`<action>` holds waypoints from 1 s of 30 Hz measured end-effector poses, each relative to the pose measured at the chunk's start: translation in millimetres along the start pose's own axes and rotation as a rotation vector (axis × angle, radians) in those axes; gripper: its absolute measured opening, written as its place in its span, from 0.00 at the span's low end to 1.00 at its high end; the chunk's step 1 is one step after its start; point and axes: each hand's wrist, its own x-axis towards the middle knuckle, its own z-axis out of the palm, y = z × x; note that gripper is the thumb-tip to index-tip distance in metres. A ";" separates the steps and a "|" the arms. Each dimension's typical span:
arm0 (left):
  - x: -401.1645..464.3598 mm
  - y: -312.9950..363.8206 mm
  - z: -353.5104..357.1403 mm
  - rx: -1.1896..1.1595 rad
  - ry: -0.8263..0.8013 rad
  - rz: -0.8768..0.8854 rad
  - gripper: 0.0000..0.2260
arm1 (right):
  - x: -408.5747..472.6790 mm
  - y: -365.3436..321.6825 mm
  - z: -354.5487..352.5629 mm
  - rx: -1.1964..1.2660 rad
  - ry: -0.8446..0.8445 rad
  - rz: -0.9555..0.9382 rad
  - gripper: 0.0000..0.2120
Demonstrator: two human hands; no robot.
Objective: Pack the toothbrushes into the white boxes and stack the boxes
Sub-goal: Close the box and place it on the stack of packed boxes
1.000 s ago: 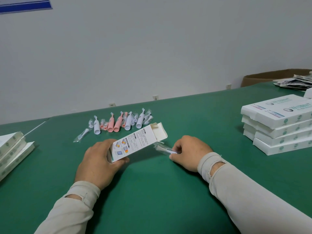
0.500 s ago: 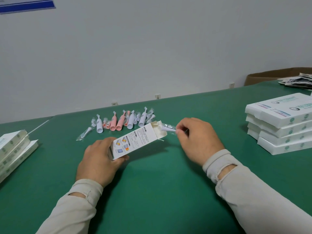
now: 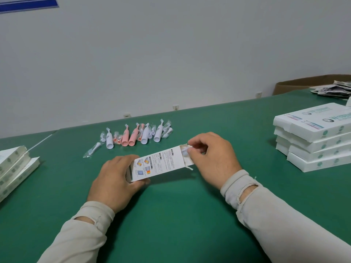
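On the green table [image 3: 171, 215], just beyond the white box [image 3: 159, 164] I am filling, a row of toothbrush handles [image 3: 136, 134] lies side by side, white ones and pink ones, with small brush heads in clear wrappers tucked among them. One wrapped brush head [image 3: 93, 149] lies apart at the left end of that row. Well to the right of the box stands a stack of packed boxes [image 3: 311, 141], four layers high, their printed tops facing up. Behind that stack, at the table's far corner, sit a brown carton [image 3: 296, 84] and a heap of dark printed leaflets [image 3: 330, 90]. Well to the left of the box, at the table's edge, more white boxes [image 3: 15, 166] lean against one another. Nothing lies between the box and my hands.

My left hand [image 3: 115, 179] grips the near end of the box, thumb below and fingers curled over the top, holding it tilted with its open end raised away from me. Its end flaps stand open. My right hand [image 3: 212, 158] is at that open end, knuckles up, thumb and forefinger pinching a small wrapped brush head [image 3: 185, 149] whose bristles sit just inside the mouth of the box. Both forearms, in pale sleeves, reach in from the near edge.
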 end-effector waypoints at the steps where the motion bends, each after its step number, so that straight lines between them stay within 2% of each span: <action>1: 0.1 -0.1 0.1 0.001 0.002 0.007 0.25 | -0.6 0.7 1.4 0.024 0.022 0.040 0.08; 3: 0.3 -0.5 0.8 -0.006 0.013 0.018 0.25 | -1.9 1.3 3.9 0.061 0.013 0.092 0.08; 6: 0.0 -0.4 2.7 -0.032 0.010 0.041 0.25 | -5.5 -2.3 7.7 0.140 -0.166 0.068 0.04; 8: 0.0 -1.8 4.5 -0.061 -0.008 0.048 0.24 | -6.3 -4.7 6.6 0.115 -0.252 0.000 0.06; 11: 1.2 -6.5 6.7 -0.096 -0.007 0.038 0.23 | -0.1 -2.9 -5.7 0.117 -0.153 -0.036 0.07; 13: 1.5 -9.4 7.2 -0.115 0.009 0.034 0.23 | 4.6 2.7 -18.4 0.050 -0.138 -0.070 0.15; 15: 1.7 -10.7 7.6 -0.127 0.012 0.035 0.22 | 4.9 7.3 -26.2 -0.041 -0.290 -0.112 0.30; 17: 2.1 -12.0 8.1 -0.140 0.009 0.039 0.22 | 3.4 8.4 -26.5 -0.103 -0.429 -0.140 0.37; 25: 2.7 -13.4 8.3 -0.159 0.023 0.052 0.23 | 1.5 7.9 -23.7 -0.120 -0.512 -0.182 0.36; 30: 2.4 -13.5 8.3 -0.162 0.031 0.054 0.23 | 2.7 8.6 -18.8 -0.060 -0.396 -0.194 0.21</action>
